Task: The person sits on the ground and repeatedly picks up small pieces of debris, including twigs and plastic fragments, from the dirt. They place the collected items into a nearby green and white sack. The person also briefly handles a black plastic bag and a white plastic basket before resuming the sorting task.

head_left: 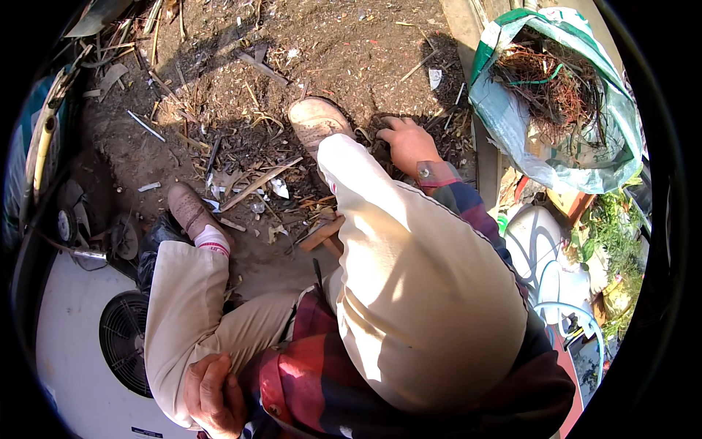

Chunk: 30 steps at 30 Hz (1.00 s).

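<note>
My right hand (411, 145) reaches down to the littered soil (365, 51), just right of my right shoe (318, 121). Its fingers are spread toward the dark dirt, and no object shows between them. My left hand (213, 395) rests by my left thigh on the beige trousers (186, 314), its fingers curled together. Nothing can be seen in it. Around my feet lie wood splinters, a wooden strip (262, 183), white scraps (279, 187) and dry stalks.
A green and white woven sack (490, 110) at the right holds a tangle of thin reddish-brown strands (548, 80). At the lower left stands a white metal casing (77, 322) with a round black fan grille (126, 344). Green plants (618, 227) and a pale blue hose (578, 307) are at the right.
</note>
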{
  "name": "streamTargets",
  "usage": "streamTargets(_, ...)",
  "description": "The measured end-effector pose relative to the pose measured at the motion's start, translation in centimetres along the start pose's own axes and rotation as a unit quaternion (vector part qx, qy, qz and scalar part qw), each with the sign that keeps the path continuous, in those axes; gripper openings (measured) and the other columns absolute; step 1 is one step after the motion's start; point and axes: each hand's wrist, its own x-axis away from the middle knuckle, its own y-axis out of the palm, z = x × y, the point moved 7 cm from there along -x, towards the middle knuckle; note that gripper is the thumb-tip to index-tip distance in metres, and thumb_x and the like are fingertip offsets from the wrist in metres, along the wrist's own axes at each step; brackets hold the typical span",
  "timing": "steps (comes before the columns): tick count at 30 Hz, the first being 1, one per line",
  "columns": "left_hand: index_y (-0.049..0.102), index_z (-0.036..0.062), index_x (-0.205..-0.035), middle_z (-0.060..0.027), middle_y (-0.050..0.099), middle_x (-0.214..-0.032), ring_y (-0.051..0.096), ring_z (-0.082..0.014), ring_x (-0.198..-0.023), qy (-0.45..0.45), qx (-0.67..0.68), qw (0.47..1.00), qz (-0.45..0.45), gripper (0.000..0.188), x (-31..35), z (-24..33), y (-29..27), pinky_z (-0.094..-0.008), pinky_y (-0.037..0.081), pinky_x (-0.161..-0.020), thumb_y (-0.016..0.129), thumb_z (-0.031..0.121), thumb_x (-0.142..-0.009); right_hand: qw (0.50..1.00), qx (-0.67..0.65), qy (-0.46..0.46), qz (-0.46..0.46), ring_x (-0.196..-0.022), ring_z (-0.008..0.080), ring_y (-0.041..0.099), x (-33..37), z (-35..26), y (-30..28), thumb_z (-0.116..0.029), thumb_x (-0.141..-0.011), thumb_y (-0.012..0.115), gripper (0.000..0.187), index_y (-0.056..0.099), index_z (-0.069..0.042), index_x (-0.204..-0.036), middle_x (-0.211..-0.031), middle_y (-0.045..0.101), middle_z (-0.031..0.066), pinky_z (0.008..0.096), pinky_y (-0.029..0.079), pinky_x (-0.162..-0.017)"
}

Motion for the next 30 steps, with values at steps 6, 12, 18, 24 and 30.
streamTargets(6, 0.062, -0.0006, -0.102, -0.0176, 0.063, -0.086, 0.061, -0.0257, -0.072, 0.026, 0.036, 0.999, -0.005, 0.020, -0.3, -0.4, 0.1, -0.0332, 0.050, -0.066, 0.055, -0.002, -0.083, 0.974, -0.199, 0.010, 0.110, -0.100, 0.0334, 0.060, 0.1, 4.2, -2.8, 0.002, -0.078, 0.046, 0.038, 0.066, -0.007, -0.109, -0.108, 0.062, 0.0154, 0.0384, 0.048, -0.089)
streamTargets(12, 0.062, 0.0004, -0.102, -0.0167, 0.063, -0.086, 0.061, -0.0249, -0.070, -0.004, 0.018, 1.000, 0.005, 0.017, 0.2, -0.8, 0.3, -0.0329, 0.050, -0.065, 0.055, 0.005, -0.087, 0.927, -0.197, 0.100, 0.304, -0.104, 0.0363, 0.059, -3.1, 9.7, -7.3, -0.001, -0.082, 0.049, 0.037, 0.062, -0.009, -0.115, -0.111, 0.062, 0.0192, 0.0418, 0.047, -0.090)
streamTargets(18, 0.063, 0.0002, -0.100, -0.0163, 0.063, -0.085, 0.061, -0.0245, -0.068, -0.002, 0.006, 1.000, 0.017, 0.016, 0.1, -0.9, 0.5, -0.0330, 0.051, -0.063, 0.055, 0.008, -0.088, 0.926, -0.204, 0.126, 0.291, -0.107, 0.0339, 0.060, -5.4, 10.2, -7.8, -0.003, -0.084, 0.049, 0.036, 0.061, -0.008, -0.117, -0.114, 0.063, 0.0181, 0.0392, 0.047, -0.092)
streamTargets(24, 0.063, -0.0008, -0.100, -0.0171, 0.063, -0.084, 0.061, -0.0253, -0.069, -0.008, 0.013, 1.000, 0.013, 0.016, 0.0, -0.8, 0.4, -0.0328, 0.051, -0.063, 0.055, 0.008, -0.089, 0.937, -0.341, 0.065, 0.026, -0.096, 0.0164, 0.064, -5.8, 6.3, -2.8, 0.004, -0.091, 0.045, 0.029, 0.061, -0.002, -0.116, -0.104, 0.068, 0.0109, 0.0281, 0.050, -0.084)
streamTargets(30, 0.063, 0.0000, -0.099, -0.0159, 0.063, -0.084, 0.062, -0.0251, -0.070, -0.003, -0.005, 1.000, 0.012, 0.016, 0.1, -0.8, 0.4, -0.0327, 0.051, -0.064, 0.056, 0.008, -0.088, 0.950, -0.186, 0.073, 0.239, -0.101, 0.0205, 0.065, -5.3, 7.0, -4.5, 0.004, -0.090, 0.044, 0.032, 0.059, -0.002, -0.118, -0.113, 0.065, 0.0129, 0.0287, 0.050, -0.088)
